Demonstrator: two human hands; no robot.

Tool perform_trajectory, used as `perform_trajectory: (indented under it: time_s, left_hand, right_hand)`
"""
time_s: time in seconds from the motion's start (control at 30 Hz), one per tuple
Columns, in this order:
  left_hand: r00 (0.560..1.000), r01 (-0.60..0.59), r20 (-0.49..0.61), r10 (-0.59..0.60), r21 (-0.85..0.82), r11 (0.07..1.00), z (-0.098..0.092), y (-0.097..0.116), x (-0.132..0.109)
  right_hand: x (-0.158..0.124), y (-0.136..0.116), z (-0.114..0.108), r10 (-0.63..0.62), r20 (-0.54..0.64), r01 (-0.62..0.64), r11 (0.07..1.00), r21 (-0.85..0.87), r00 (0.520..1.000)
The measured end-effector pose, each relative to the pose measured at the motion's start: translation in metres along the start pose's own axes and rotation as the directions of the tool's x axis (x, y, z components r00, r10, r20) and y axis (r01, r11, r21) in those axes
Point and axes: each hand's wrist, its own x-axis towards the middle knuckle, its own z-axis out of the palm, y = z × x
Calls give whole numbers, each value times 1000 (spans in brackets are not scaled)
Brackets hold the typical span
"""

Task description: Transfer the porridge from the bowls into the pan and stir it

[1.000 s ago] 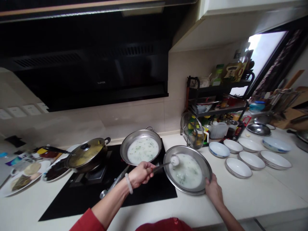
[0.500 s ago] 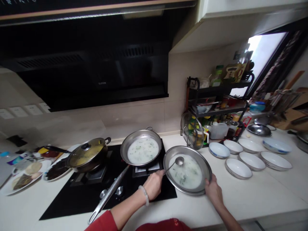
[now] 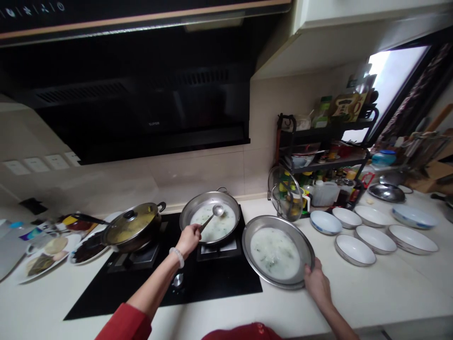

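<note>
My left hand (image 3: 189,240), with a pale bracelet at the wrist, is closed around the handle of a metal ladle (image 3: 218,210). The ladle's bowl is over the white, green-flecked soup (image 3: 215,229) in a steel pan (image 3: 188,218) on the right burner. To the right, my right hand (image 3: 316,277) grips the near right rim of a wide steel basin (image 3: 305,248). That basin stands partly over the stove's edge and holds similar milky soup (image 3: 274,255) with green bits. My left forearm hides the pan's long handle.
A lidded pot (image 3: 132,226) sits on the left burner of the black stove (image 3: 219,278). Plates of food (image 3: 46,257) lie farther left. Several shallow bowls (image 3: 355,250) stand on the right counter. A glass lid (image 3: 286,193) leans against the spice rack (image 3: 329,160). The range hood (image 3: 152,108) hangs above.
My left hand has carried the ladle leftward from the basin to over the pan. My right hand still grips the basin's rim. The view has shifted slightly.
</note>
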Motion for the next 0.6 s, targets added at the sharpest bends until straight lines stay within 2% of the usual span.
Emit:
perform_trajectory:
  time_s: [0.07, 0.13, 0.2, 0.27, 0.33, 0.43, 0.5, 0.6]
  left_hand:
    - [999, -28, -9, 31, 236, 971, -6, -8, 6]
    - [998, -67, 17, 66, 394, 917, -8, -15, 10]
    - [995, -96, 48, 83, 466, 880, -6, -21, 12]
    - [995, -97, 72, 72, 454, 885, -2, -24, 12]
    - [997, -36, 71, 11, 351, 936, 1, -25, 12]
    - [977, 192, 89, -194, 26, 981, 2, -22, 11]
    - [942, 321, 161, -293, -193, 927, 0, -20, 10]
    - [915, 390, 266, -304, -381, 838, -6, -17, 9]
  right_hand:
    - [0, 0, 0, -1, -2, 1, 1000, 5, 1000]
    - [1, 0, 1, -7, -7, 7, 1000, 6, 1000]
    - [0, 0, 0, -13, -8, 13, 1000, 3, 1000]
    - [0, 0, -1, -21, -7, 21, 1000, -1, 1000]
    - [0, 0, -1, -21, -6, 21, 1000, -7, 1000]
    - [0, 0, -2, -13, -2, 13, 1000, -10, 1000]
    - [0, 0, -1, -12, 1, 12, 1000, -9, 1000]
    - [1, 1, 0, -16, -7, 16, 1000, -7, 1000]
